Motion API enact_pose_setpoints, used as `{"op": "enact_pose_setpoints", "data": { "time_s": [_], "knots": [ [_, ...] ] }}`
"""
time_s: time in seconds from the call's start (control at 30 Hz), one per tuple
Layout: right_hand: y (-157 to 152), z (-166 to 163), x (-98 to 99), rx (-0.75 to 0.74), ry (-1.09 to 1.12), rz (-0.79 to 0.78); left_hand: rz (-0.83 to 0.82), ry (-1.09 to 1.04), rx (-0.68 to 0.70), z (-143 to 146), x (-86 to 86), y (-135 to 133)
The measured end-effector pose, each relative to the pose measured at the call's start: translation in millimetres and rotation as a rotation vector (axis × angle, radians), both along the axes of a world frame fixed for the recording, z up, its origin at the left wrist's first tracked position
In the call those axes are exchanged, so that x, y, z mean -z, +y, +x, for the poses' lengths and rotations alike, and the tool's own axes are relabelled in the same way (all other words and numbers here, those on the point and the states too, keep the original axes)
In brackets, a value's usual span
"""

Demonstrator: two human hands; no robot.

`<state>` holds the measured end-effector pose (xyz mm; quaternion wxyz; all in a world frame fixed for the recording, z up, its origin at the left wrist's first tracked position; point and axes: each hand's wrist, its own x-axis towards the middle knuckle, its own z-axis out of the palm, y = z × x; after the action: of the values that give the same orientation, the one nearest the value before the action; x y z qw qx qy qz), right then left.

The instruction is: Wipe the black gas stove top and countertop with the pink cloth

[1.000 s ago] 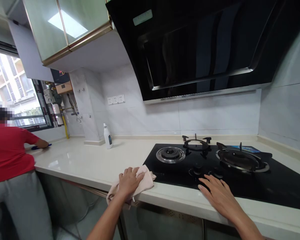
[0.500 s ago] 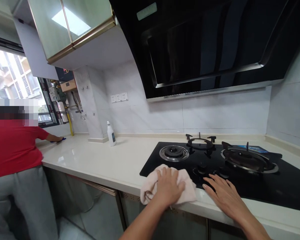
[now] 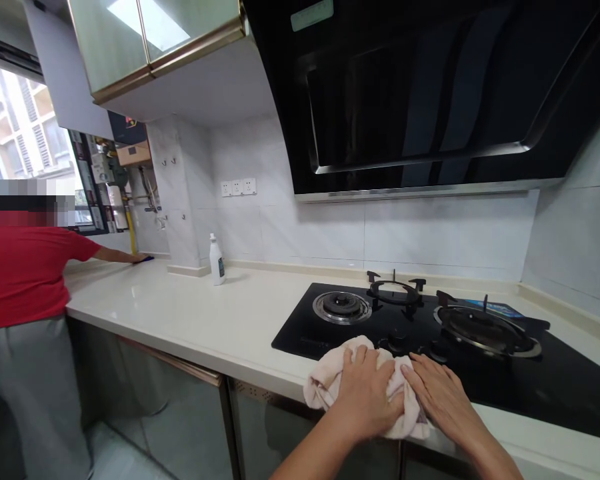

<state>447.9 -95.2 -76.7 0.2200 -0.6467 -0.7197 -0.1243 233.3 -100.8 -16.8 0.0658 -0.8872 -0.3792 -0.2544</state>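
Note:
A pale pink cloth point(image 3: 327, 373) lies bunched over the front edge of the black gas hob point(image 3: 510, 387) and the counter beneath it. My left hand point(image 3: 367, 395) presses down on the cloth, its fingers bent into the folds. Against the cloth's right side rests my right hand point(image 3: 441, 399), fingers stretched out and lying flat, with the thumb side touching the fabric. Just beyond my hands are the hob's control knobs point(image 3: 395, 341). The left burner point(image 3: 343, 305) carries no pan support, while one support ring point(image 3: 395, 291) stands at the back.
A black range hood point(image 3: 410, 107) slopes over the hob. The white spray bottle point(image 3: 217, 260) stands by the wall on the pale countertop point(image 3: 180, 320). At far left, a person in a red shirt point(image 3: 25, 280) reaches along the counter with a dark blue cloth point(image 3: 147, 259).
My left hand and the pink cloth have shifted right, up against my right hand. The other person's arm has reached further right along the counter. My view has shifted slightly.

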Motion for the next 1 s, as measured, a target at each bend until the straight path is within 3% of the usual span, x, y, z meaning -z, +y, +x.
{"op": "enact_pose_setpoints", "data": {
  "time_s": [0.3,0.47,0.8,1.0],
  "knots": [
    [0.5,7.3,6.3,-0.080,-0.032,0.017,0.070,-0.122,0.011,-30.9,21.0,-15.7],
    [0.9,4.2,4.7,-0.019,0.062,0.011,0.056,-0.163,-0.040,-50.3,33.4,-12.5],
    [-2.4,-4.5,-5.0,0.016,0.135,-0.052,0.146,-0.113,-0.251,-123.4,18.4,3.3],
    [-1.3,-5.5,-4.0,0.018,0.140,-0.035,0.294,-0.067,-0.340,-153.6,29.0,13.0]
  ]
}}
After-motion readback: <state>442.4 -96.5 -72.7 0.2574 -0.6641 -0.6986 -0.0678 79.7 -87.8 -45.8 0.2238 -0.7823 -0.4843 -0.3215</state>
